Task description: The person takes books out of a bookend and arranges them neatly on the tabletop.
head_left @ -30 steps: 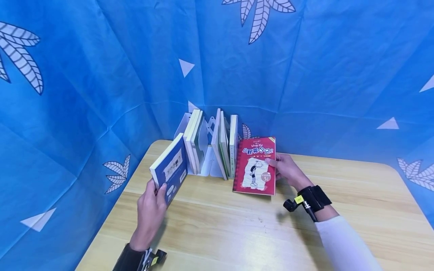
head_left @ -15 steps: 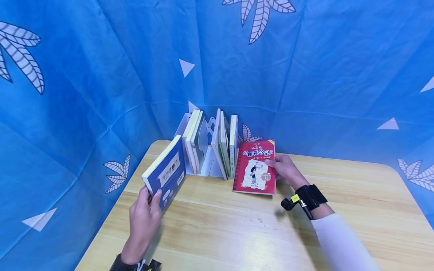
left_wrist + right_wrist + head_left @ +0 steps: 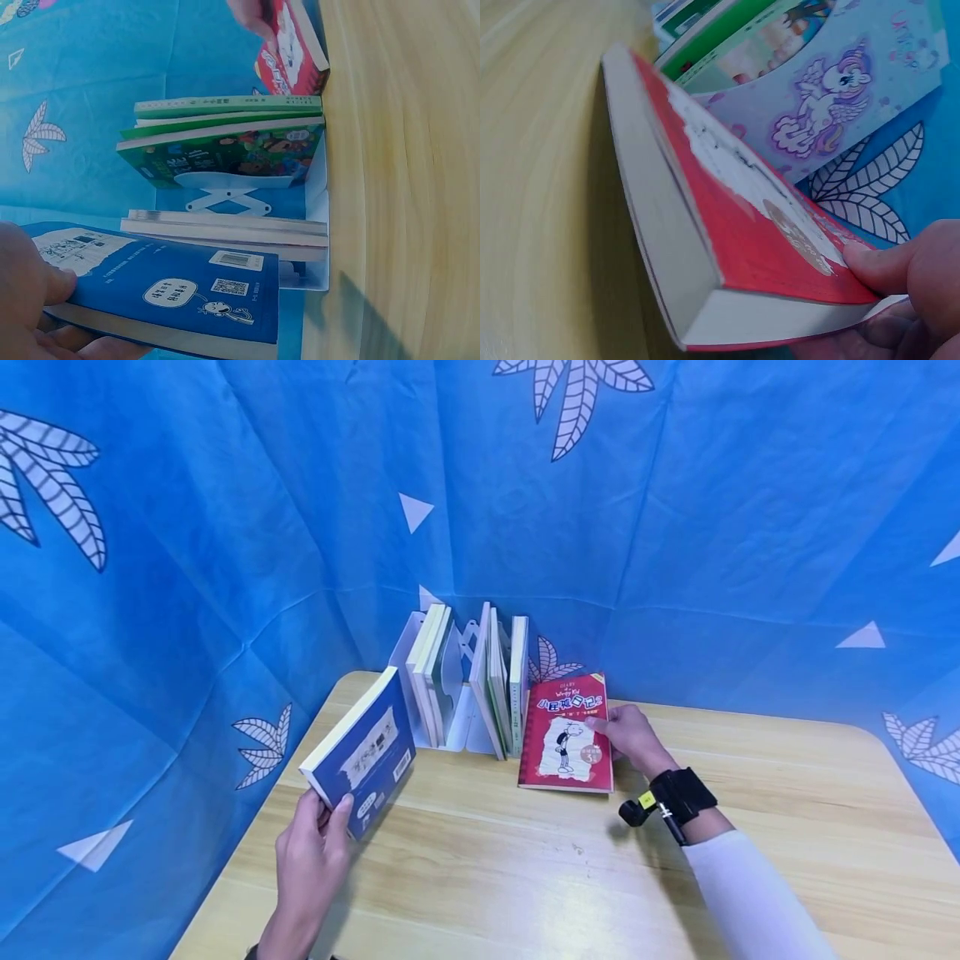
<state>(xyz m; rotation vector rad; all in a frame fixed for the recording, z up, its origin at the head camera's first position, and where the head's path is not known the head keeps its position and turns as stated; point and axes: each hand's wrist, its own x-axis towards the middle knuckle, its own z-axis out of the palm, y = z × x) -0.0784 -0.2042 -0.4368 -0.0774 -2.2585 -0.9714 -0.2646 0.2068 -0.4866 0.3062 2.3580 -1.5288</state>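
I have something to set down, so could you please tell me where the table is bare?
Bare table lies between the left hand and right hand in front of the standing books, and right of the white sleeve. It is crowded from the blue book through those books to the red book.

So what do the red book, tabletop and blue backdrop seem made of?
Red book: paper, probably smooth card cover; pale page edges show. Tabletop: wood or wood-look laminate, slightly glossy; grain and a bright reflection. Blue backdrop: likely fabric, fairly matte; soft creases.
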